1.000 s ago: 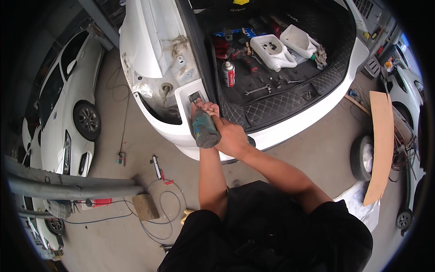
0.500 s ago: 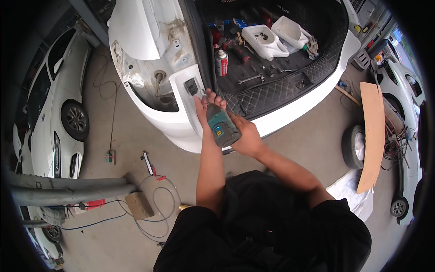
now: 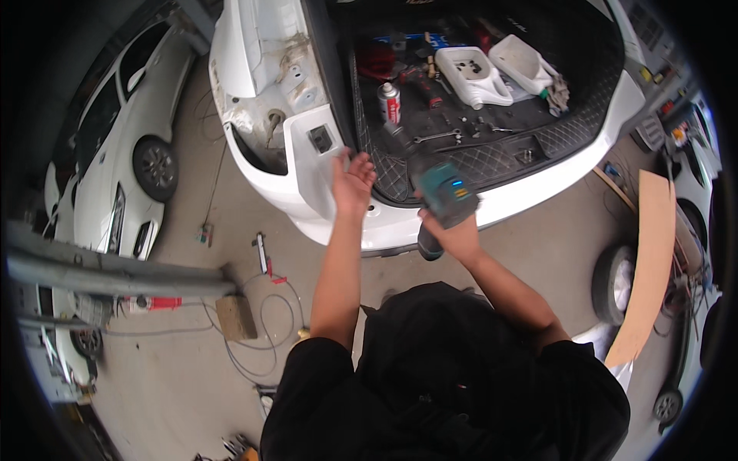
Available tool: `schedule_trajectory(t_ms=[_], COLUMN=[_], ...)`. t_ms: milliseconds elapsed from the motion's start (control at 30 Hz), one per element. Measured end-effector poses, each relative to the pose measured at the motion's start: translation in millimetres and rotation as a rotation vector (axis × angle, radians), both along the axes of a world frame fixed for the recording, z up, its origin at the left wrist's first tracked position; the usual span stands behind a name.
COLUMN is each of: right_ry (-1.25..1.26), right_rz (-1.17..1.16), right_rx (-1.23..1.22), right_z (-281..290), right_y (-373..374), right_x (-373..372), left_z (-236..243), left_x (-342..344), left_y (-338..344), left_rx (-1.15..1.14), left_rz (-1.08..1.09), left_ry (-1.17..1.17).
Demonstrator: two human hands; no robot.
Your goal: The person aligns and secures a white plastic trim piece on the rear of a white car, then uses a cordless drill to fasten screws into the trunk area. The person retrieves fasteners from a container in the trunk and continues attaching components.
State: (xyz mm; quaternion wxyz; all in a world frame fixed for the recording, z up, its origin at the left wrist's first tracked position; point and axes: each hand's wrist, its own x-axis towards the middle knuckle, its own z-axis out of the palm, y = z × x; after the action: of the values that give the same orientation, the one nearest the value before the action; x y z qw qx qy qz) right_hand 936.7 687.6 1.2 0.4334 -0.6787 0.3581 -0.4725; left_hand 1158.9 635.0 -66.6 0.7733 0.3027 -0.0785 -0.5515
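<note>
My right hand (image 3: 460,238) grips a teal-and-black cordless impact driver (image 3: 446,192), blurred by motion, over the rear edge of a white car's open trunk. The tool's dark nose points up and left, toward the trunk mat. My left hand (image 3: 354,183) is open, palm up with fingers loosely spread, at the bumper corner; I see nothing in it. Just beyond its fingertips, a black rectangular piece (image 3: 320,139) sits in the white bumper (image 3: 304,184). Left of that, bare body metal (image 3: 296,77) is exposed on the car's rear corner.
In the trunk lie a red-and-white spray can (image 3: 390,104), a cut-open white jug (image 3: 475,77) holding small dark parts, another cut jug (image 3: 523,63) and a combination wrench (image 3: 438,136). A grey post (image 3: 115,269) and a hose (image 3: 265,323) are at left; a wheel (image 3: 613,284) and tan board (image 3: 646,253) at right.
My right hand has carried the impact driver right, away from my left hand and the bumper corner. My left hand, formerly at the tool's nose, is now apart from it. The view has shifted.
</note>
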Motion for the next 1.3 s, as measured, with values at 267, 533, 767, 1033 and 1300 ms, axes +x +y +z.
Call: schedule_trajectory(t_ms=[267,533,767,1033,1300], right_ry=[-0.666,-0.817,-0.398,-0.296,-0.254], right_rz=[0.126,0.216,0.168,0.263,0.235], right_rx=[0.154,0.232,0.123,0.147,0.266], right_z=[53.7,65.8,42.3,39.7,31.0], right_y=[-43.3,-76.1,-57.6,-30.0,6.2], right_x=[-76.7,-134.8,-160.6,-106.4,-28.7], left_z=[7.4,52.5,10.2,30.5,23.7], left_x=[-164.2,-234.0,-124.5,10.3,35.1], left_y=[38.8,-12.8,-12.0,-26.8,-31.0], left_rx=[0.184,-0.075,0.033,-0.059,-0.112], left_rz=[0.031,-0.087,0.182,0.280,0.105], left_ry=[0.343,0.310,0.144,0.220,0.475])
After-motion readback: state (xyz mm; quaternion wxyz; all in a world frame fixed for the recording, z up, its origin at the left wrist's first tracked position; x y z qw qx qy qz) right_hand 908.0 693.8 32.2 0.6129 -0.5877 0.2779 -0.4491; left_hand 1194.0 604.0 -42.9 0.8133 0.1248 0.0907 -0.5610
